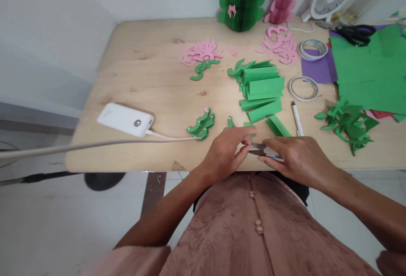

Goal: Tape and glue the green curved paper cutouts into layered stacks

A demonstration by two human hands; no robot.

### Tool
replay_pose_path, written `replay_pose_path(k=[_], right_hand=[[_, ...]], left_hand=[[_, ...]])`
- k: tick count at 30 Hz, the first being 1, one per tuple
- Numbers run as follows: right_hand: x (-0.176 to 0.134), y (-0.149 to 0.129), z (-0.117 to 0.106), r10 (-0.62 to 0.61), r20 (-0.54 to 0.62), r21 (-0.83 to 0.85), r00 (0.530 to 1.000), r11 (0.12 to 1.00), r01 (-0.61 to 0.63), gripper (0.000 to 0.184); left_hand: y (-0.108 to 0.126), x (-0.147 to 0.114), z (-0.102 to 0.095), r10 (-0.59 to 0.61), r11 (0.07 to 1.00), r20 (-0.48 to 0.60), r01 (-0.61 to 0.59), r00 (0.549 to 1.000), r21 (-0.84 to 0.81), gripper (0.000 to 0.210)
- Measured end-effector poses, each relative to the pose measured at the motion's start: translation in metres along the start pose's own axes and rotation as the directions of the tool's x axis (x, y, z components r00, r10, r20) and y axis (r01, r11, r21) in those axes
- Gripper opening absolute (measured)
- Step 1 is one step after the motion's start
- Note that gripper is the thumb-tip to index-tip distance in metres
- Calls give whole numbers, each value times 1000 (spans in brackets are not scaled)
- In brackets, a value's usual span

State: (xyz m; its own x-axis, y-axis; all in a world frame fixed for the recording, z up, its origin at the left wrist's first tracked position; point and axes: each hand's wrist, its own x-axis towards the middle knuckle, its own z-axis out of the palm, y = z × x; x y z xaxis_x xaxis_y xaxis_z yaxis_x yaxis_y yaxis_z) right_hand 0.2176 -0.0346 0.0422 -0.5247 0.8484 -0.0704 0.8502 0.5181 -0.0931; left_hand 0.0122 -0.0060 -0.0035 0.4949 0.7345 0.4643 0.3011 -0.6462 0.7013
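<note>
Near the table's front edge, my right hand [296,153] is closed round small thread snips [257,152], whose two blades stand apart and point left. Just left of the blades, my left hand [223,151] has thumb and fingers pinched together; what lies between them is too small to make out. Behind its fingers, small green paper pieces [230,121] show in part. To the left, several curved green cutouts [201,124] with whitish marks lie in a cluster. A folded green paper strip [277,126] rests behind my right hand, beside a pile of similar green strips [264,83].
Pink cutouts [203,51] lie farther back, and two tape rolls [303,88] and a white pen [297,117] are at right. Green scraps [349,123] and black-handled scissors [355,34] lie beyond. A white power bank [125,119] with a cable [95,145] sits left.
</note>
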Motion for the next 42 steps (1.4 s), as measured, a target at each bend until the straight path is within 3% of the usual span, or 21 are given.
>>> replay_pose_path(k=[16, 22, 42], right_hand=[[1, -1, 0, -27, 2, -69, 1000, 997, 27, 34], [1, -2, -1, -37, -7, -128, 999, 991, 36, 35], [1, -7, -4, -67, -39, -164, 997, 985, 60, 36]], left_hand=[[2, 7, -2, -9, 995, 133, -4, 991, 102, 33], [2, 8, -1, 89, 978, 123, -110, 988, 175, 31], [8, 12, -2, 137, 937, 136, -173, 981, 304, 27]])
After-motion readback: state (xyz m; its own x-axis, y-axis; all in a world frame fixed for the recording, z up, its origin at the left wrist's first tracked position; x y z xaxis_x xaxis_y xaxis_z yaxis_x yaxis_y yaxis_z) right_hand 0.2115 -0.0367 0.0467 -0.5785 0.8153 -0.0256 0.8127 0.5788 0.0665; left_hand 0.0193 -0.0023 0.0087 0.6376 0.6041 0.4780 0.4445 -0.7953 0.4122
